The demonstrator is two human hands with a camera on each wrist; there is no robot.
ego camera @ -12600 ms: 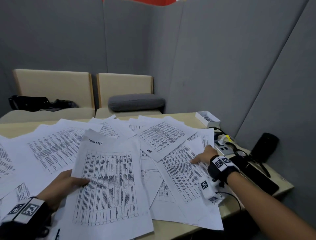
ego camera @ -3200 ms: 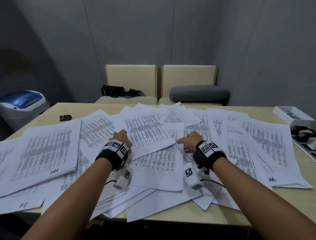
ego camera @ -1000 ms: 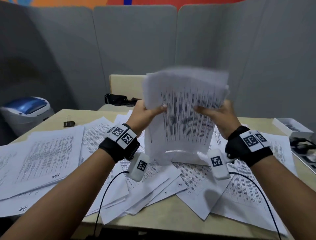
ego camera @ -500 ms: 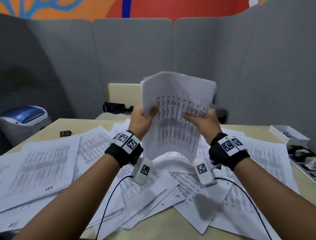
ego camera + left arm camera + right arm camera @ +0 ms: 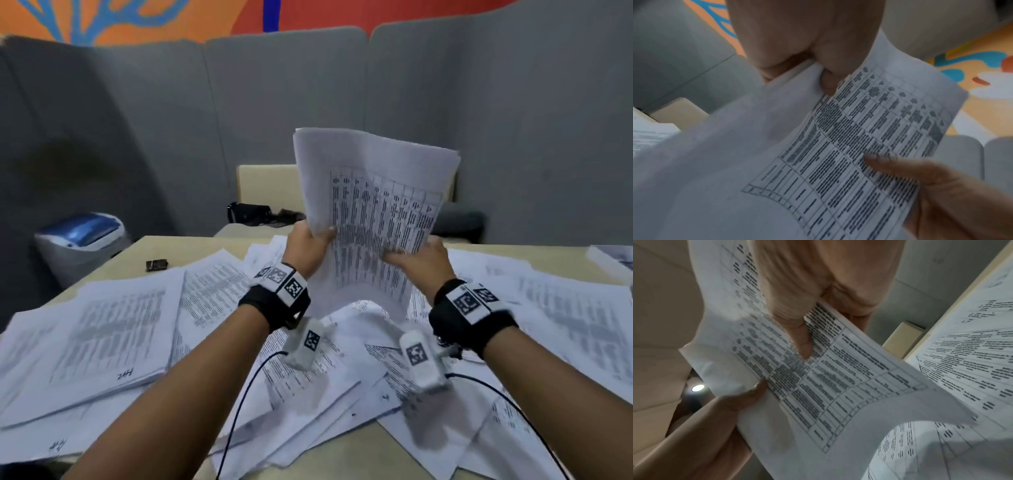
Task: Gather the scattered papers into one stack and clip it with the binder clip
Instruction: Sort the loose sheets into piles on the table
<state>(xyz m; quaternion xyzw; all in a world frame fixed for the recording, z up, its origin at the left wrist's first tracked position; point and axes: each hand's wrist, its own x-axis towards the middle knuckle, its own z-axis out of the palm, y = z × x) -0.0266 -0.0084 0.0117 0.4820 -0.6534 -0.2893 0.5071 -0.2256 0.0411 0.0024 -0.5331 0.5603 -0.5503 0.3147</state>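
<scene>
A bundle of printed sheets (image 5: 371, 212) stands upright above the table, its lower end curling onto the papers below. My left hand (image 5: 310, 241) grips its left edge, thumb on the front. My right hand (image 5: 419, 260) grips the right edge, thumb pressed on the printed table. The left wrist view shows the bundle (image 5: 838, 146) pinched by my left hand (image 5: 818, 68). The right wrist view shows my right hand's (image 5: 807, 324) thumb on the bundle (image 5: 818, 378). Many loose papers (image 5: 113, 329) lie spread over the table. A small black binder clip (image 5: 157, 265) sits at the far left.
The beige table (image 5: 116, 263) is ringed by grey partition panels. A blue-lidded bin (image 5: 80, 240) stands off the left end. A chair with a black bag (image 5: 253, 212) is behind the table. A white tray (image 5: 613, 257) lies at the far right edge.
Since 3.2 s ago both hands have lifted a bundle of sheets off the table and stood it upright. Over the last second the bundle has tilted slightly right and the view has shifted.
</scene>
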